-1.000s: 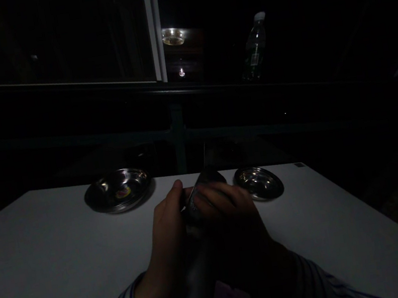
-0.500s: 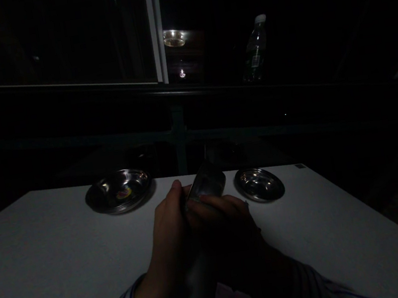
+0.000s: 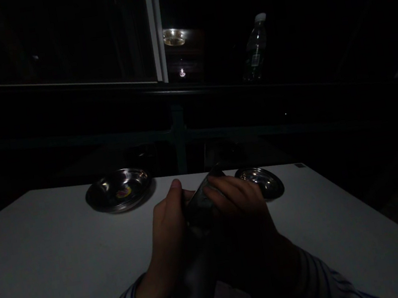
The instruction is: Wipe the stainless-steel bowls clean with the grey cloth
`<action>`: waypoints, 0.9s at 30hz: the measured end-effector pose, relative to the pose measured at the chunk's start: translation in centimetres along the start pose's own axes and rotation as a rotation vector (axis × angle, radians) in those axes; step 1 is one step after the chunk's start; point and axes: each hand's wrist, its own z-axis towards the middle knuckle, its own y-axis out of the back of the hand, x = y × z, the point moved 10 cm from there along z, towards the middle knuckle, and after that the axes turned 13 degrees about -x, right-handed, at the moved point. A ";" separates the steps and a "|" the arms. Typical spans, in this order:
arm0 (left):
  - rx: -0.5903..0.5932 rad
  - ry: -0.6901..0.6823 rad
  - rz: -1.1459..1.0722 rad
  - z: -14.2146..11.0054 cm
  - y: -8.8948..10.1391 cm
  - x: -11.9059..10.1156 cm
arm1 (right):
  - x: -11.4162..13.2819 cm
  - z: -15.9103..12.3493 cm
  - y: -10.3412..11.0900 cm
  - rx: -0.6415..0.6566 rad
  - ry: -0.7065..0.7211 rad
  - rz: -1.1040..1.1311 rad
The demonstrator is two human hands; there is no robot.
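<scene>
In the middle of the view, my right hand [image 3: 237,201] is closed on a broad, dark metal blade [image 3: 202,201], which looks like a cleaver's. Its fingers lie along the tilted flat side, and any handle is lost in shadow. My left hand [image 3: 169,224] is curled just left of the blade, thumb pointing up. What its fingers hold is hidden; a small pale patch [image 3: 199,230] shows below the blade between the hands. Both hands are above the white table [image 3: 69,260].
Shiny metal dishes stand near the table's far edge: a larger one [image 3: 118,192] with a colourful sticker at left, a smaller one [image 3: 264,181] at right, partly behind my right hand. Beyond are a clear plastic bottle [image 3: 256,52] and a window frame [image 3: 156,30]. The light is very dim.
My right hand has moved slightly up and right, now overlapping the small dish. The blade has turned and shows more edge-on. My left hand has barely moved.
</scene>
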 end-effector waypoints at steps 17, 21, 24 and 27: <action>-0.016 0.151 -0.066 -0.7 -0.1 0.8 | -5.1 0.0 0.0 -0.022 -0.208 0.001; 0.010 0.137 -0.079 -0.9 -0.2 0.5 | -3.6 0.1 -0.2 -0.018 -0.124 -0.015; 0.013 0.153 -0.122 -1.1 -0.3 0.7 | -1.9 0.0 -0.2 -0.023 -0.042 -0.038; -0.006 0.137 -0.181 -1.0 -0.2 0.3 | -0.3 -0.3 -0.6 0.004 0.008 -0.016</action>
